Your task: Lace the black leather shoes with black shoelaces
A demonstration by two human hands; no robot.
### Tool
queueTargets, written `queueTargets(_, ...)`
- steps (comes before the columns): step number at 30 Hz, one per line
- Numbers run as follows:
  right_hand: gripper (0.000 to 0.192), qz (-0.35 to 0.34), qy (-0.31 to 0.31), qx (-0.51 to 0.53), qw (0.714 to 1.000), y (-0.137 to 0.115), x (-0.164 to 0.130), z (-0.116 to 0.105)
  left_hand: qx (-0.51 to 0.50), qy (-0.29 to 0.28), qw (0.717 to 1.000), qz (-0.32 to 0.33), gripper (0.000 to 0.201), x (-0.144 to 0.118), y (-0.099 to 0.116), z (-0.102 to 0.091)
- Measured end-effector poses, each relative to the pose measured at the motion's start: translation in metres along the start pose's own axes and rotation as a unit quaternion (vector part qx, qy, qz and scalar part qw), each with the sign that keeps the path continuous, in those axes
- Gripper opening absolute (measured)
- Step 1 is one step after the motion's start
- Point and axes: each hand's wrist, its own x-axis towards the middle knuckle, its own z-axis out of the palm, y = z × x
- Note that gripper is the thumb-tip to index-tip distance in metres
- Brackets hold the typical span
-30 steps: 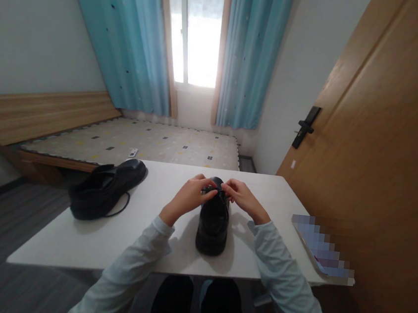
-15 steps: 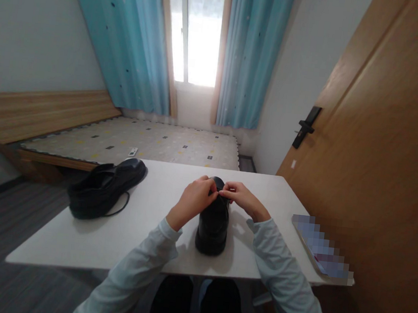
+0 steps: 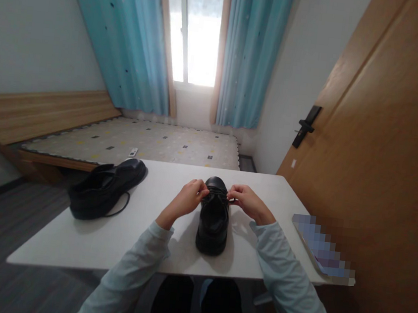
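At the middle of the white table (image 3: 146,254), the left hand (image 3: 185,200) sits just left of the black leather shoe (image 3: 213,221), fingers curled in and pinching what looks like a lace end at the shoe's throat. Mirror image on the other side: the right hand (image 3: 246,202) is bunched the same way, fingertips nipped on the other lace end, knuckles up. Both hands are apart, one on each flank of the lacing, toe pointing away toward the window (image 3: 198,31), heel toward the sitter.

The laces (image 3: 217,195) themselves are thin and dark against dark leather, so exactly how they cross between the fingers is too fine to tell. Judging by this pose, a good pull here would be level and equal on both sides, outward and low, so the shoe stays flat rather than skidding or twisting on the smooth tabletop. Even tension matters; a lopsided tug would likely leave one end short.

Further out, a second black shoe (image 3: 106,188) lies tilted near the table's left edge, its lace trailing loose. A blurred flat object (image 3: 321,248) rests at the right edge, beside the wooden door (image 3: 382,145). Beyond the table, a bed (image 3: 139,141) and blue curtains (image 3: 131,44).
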Motion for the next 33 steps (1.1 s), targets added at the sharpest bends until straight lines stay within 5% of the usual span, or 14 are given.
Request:
queueTargets(9, 0.019, -0.009, 0.000, 0.004, 1.000, 0.008, 0.001, -0.005, -0.140, -0.085, 0.985, -0.060, 0.024, -0.002, -0.024, 0.003)
queueTargets(19, 0.016, -0.026, 0.004, -0.127, 0.992, 0.009, 0.001, -0.001, 0.029, -0.041, 0.998, -0.039, 0.013, -0.003, -0.004, -0.003)
queueTargets(28, 0.014, 0.006, -0.015, -0.183, 0.983, 0.007, 0.001, -0.006, 0.032, -0.071, 0.995, -0.055, 0.018, -0.006, -0.011, -0.003)
queueTargets(33, 0.014, -0.008, -0.017, -0.216, 0.976, 0.009, 0.002, -0.007, 0.066, -0.030, 0.996, -0.047, 0.013, -0.007, -0.006, -0.001)
